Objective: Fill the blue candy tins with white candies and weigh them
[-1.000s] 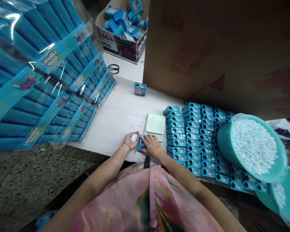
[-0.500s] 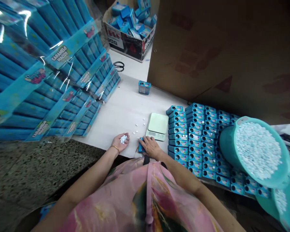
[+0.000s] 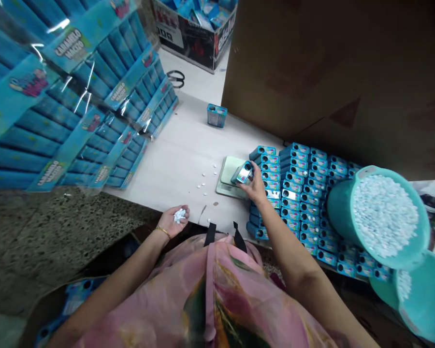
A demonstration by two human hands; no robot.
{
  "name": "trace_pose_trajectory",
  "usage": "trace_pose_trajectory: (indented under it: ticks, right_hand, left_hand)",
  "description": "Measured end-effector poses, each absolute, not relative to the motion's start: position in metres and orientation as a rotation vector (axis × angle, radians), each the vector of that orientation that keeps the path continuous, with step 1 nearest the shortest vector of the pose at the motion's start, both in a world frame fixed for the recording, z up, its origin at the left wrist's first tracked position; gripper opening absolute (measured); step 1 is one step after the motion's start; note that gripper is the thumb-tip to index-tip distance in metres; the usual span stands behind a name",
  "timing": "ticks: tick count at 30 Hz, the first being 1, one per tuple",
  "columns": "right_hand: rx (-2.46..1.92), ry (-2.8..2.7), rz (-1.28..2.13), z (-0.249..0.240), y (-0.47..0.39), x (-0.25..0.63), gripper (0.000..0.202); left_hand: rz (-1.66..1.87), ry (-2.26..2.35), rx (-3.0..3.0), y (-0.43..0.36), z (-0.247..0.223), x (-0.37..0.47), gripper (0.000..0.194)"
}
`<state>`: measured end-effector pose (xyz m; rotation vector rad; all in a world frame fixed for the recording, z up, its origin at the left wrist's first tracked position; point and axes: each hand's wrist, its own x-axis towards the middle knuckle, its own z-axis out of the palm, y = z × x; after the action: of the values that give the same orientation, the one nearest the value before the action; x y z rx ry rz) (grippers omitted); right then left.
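My left hand [image 3: 169,224] rests palm up at the table's front edge, fingers curled round a small heap of white candies [image 3: 180,215]. In my right hand [image 3: 258,187] is a small blue candy tin [image 3: 244,172], gripped between thumb and fingers and tilted so the dark round hole in its top shows. The tin is over the pale green kitchen scale [image 3: 227,168] and hides part of it; I cannot tell whether they touch. A few loose candies [image 3: 203,184] lie on the white table left of the scale.
Rows of blue tins [image 3: 290,203] stand right of the scale. A turquoise bucket [image 3: 339,217] full of candies is beside them, with another bucket [image 3: 427,290] lower right. One tin [image 3: 216,116], scissors [image 3: 176,79], a carton [image 3: 188,41] and wrapped display boxes [image 3: 105,92] lie further back and left.
My right hand has brought a blue tin from the table's front edge up over the scale. My left hand still cups the candies, slightly further left in view. The view has shifted.
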<state>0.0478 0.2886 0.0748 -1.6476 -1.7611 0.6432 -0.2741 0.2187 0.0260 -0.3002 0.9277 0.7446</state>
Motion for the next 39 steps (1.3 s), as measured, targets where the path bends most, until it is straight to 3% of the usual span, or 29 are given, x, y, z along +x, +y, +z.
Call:
trace_pose_trajectory:
  ticks: [4,7,10,13,20,24,28,31,39]
  right_hand:
    - [-1.669,-2.13,0.543,0.067,0.254,0.022,0.058]
    - [-1.289,-2.658,0.793,0.045,0.22,-0.016,0.029]
    - [-1.013,-2.857,0.922,0.019,0.203,-0.046,0.013]
    - [-1.129,-2.76,0.945,0.015,0.205,-0.061,0.015]
    - [-1.343,-2.345,0.887,0.058,0.244,-0.093,0.031]
    - [-1.859,-2.065,0.74,0.044,0.3,-0.101,0.056]
    - [-2.189,-1.967,0.813,0.017,0.338,-0.11,0.074]
    - [-2.159,-2.052,0.775,0.003,0.332,-0.118,0.07]
    - [-1.54,-2.54,0.55,-0.014,0.271,-0.105,0.038]
  left_hand:
    - [0.737,0.957,-0.342,0.201,0.03,-0.271,0.014]
    - [0.758,1.002,-0.398,0.195,0.026,-0.277,0.014]
    - [0.81,1.08,-0.442,0.195,0.02,-0.282,0.014]
    - [0.832,1.097,-0.429,0.2,0.015,-0.278,0.013]
    - [0.794,0.953,-0.335,0.234,0.015,-0.251,0.014]
    - [0.784,0.881,-0.284,0.245,0.021,-0.263,0.015]
    - [0.82,0.921,-0.266,0.237,0.025,-0.287,0.016]
    - [0.834,0.954,-0.281,0.227,0.024,-0.299,0.017]
    - [0.789,1.0,-0.307,0.222,0.009,-0.301,0.017]
